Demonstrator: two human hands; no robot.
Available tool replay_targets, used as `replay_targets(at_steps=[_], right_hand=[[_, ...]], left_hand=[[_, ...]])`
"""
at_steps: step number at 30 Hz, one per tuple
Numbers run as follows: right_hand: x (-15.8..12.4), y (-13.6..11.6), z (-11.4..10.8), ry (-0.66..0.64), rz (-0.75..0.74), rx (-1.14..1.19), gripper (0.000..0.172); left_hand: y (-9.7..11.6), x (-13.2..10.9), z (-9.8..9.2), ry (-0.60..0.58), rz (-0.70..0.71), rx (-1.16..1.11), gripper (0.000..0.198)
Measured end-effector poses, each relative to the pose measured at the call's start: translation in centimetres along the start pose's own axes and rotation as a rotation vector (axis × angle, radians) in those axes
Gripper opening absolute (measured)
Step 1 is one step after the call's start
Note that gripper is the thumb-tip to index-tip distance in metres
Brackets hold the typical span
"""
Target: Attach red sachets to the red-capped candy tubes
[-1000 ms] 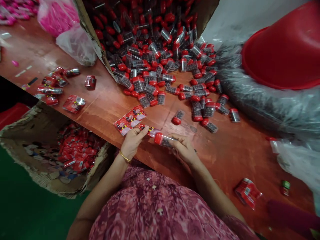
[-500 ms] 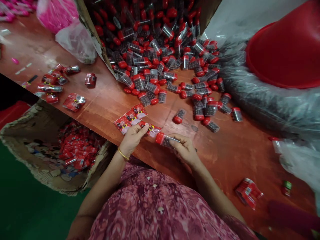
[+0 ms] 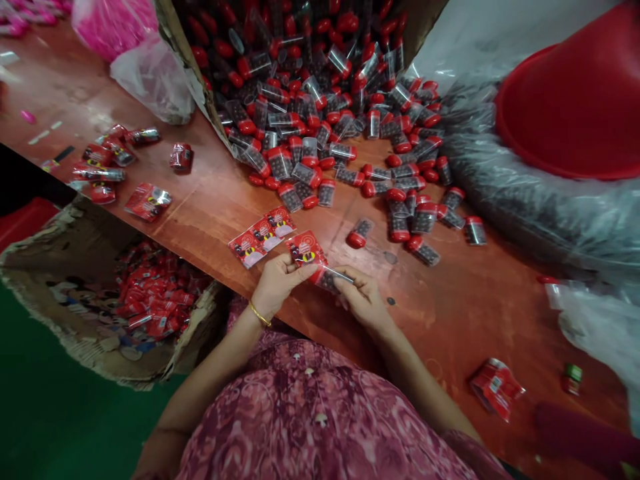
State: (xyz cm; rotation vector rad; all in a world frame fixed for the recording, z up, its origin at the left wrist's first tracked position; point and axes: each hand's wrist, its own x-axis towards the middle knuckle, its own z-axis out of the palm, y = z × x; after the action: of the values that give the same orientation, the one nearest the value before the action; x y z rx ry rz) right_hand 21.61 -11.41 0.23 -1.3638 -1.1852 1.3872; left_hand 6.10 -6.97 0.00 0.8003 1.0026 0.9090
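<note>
My left hand point(image 3: 280, 283) pinches a red printed label point(image 3: 305, 248) by its lower edge. A clear tube with a red cap and dark dotted contents point(image 3: 326, 280) lies between my hands, its capped end against the label. The fingers of my right hand point(image 3: 364, 297) are closed on the tube's other end; they hide part of it. On the table just beyond my left hand lie several more red labels point(image 3: 263, 235) side by side. A single red-capped tube point(image 3: 360, 233) lies apart, beyond my right hand.
A tipped carton point(image 3: 215, 127) spills many red-capped tubes onto the table. Labelled tubes point(image 3: 105, 157) lie at the left, above a carton point(image 3: 45, 233) of red packs below the table edge. A red tub point(image 3: 565, 113) rests on a plastic bag point(image 3: 500, 193) at the right.
My left hand has moved slightly right and raised the label to face up. The tube's red cap has come under the label beside my left thumb. My right hand has barely moved.
</note>
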Motion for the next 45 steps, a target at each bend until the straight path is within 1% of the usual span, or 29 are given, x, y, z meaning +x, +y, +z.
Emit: replay_targets(at_steps=[2, 4, 6, 7, 10, 12, 14, 16, 19, 21, 23, 24, 27, 29, 33, 35, 36, 38, 39, 40, 41, 42, 43, 44, 45], right_hand=[[0.0, 0.4, 0.4, 0.041, -0.028, -0.011, 0.027], [0.0, 0.8, 0.7, 0.087, -0.038, -0.013, 0.031], [0.0, 1.2, 1.0, 0.096, -0.033, -0.009, 0.035], [0.1, 1.3, 1.1, 0.082, -0.025, -0.004, 0.036], [0.3, 1.3, 1.3, 0.025, -0.008, 0.005, 0.036], [0.4, 1.1, 1.4, 0.051, -0.043, -0.041, 0.033], [0.7, 1.0, 1.8, 0.1, -0.114, -0.123, 0.028], [0.8, 1.0, 2.2, 0.091, -0.149, -0.167, 0.026], [0.9, 1.2, 2.8, -0.018, -0.081, -0.062, 0.028], [0.7, 1.3, 2.9, -0.043, -0.025, 0.051, 0.032], [0.6, 1.4, 2.9, -0.005, -0.01, 0.108, 0.034], [0.7, 1.4, 2.8, 0.027, -0.013, 0.109, 0.034], [1.1, 1.2, 2.7, 0.093, -0.015, 0.092, 0.032], [1.7, 1.1, 3.1, 0.097, 0.009, 0.109, 0.032], [2.6, 0.9, 4.8, 0.071, 0.047, 0.118, 0.036], [2.9, 0.8, 5.0, 0.045, -0.001, 0.035, 0.034], [3.1, 0.6, 4.7, 0.048, -0.051, -0.052, 0.033], [3.6, 0.4, 2.8, 0.124, -0.189, -0.34, 0.03], [4.0, 0.3, 1.3, 0.186, -0.261, -0.527, 0.029], [4.5, 0.3, -0.3, 0.277, -0.323, -0.735, 0.028], [4.9, 0.4, -2.0, 0.333, -0.366, -0.916, 0.03], [5.4, 0.6, -3.5, 0.336, -0.401, -1.061, 0.031], [5.7, 0.9, -4.7, 0.31, -0.42, -1.166, 0.032], [5.9, 1.2, -5.4, 0.272, -0.438, -1.244, 0.033], [5.8, 1.6, -5.8, 0.256, -0.446, -1.299, 0.034]], left_hand=[[-0.8, -0.1, 0.4, 0.037, -0.029, -0.03, 0.036], [-1.2, -0.2, 0.8, 0.103, -0.047, -0.047, 0.033], [-1.3, -0.4, 1.2, 0.16, -0.048, -0.086, 0.032], [-1.2, -0.5, 1.4, 0.171, -0.044, -0.115, 0.033], [-1.1, -0.7, 1.8, 0.14, -0.063, -0.17, 0.035], [-1.2, -0.7, 1.9, 0.15, -0.086, -0.157, 0.035], [-1.4, -0.5, 1.8, 0.16, -0.098, -0.146, 0.035], [-1.4, -0.3, 1.6, 0.146, -0.093, -0.187, 0.036], [-1.0, 0.1, 1.3, 0.136, -0.067, -0.249, 0.037], [-0.6, 0.1, 1.2, 0.174, -0.036, -0.238, 0.038], [-0.5, -0.1, 1.3, 0.206, -0.021, -0.203, 0.039], [-0.5, -0.2, 1.4, 0.202, -0.024, -0.194, 0.039], [-0.8, -0.4, 1.6, 0.105, -0.052, -0.194, 0.04], [-1.0, -0.5, 1.5, 0.077, -0.055, -0.197, 0.04], [-0.7, -0.7, 0.5, 0.132, -0.056, -0.164, 0.04], [0.1, -1.3, -0.6, 0.154, -0.062, -0.141, 0.039], [0.8, -1.8, -1.5, 0.169, -0.074, -0.127, 0.04], [2.5, -3.3, -4.1, 0.236, -0.115, -0.078, 0.045], [3.4, -4.2, -5.9, 0.292, -0.129, -0.029, 0.046], [4.2, -5.2, -8.0, 0.383, -0.126, 0.049, 0.047], [4.8, -6.3, -10.3, 0.5, -0.133, 0.161, 0.047], [5.2, -7.4, -12.9, 0.603, -0.179, 0.299, 0.045], [5.3, -8.6, -15.4, 0.715, -0.239, 0.446, 0.042], [5.0, -9.7, -17.9, 0.789, -0.309, 0.592, 0.041], [4.5, -10.7, -20.1, 0.846, -0.386, 0.746, 0.041]])
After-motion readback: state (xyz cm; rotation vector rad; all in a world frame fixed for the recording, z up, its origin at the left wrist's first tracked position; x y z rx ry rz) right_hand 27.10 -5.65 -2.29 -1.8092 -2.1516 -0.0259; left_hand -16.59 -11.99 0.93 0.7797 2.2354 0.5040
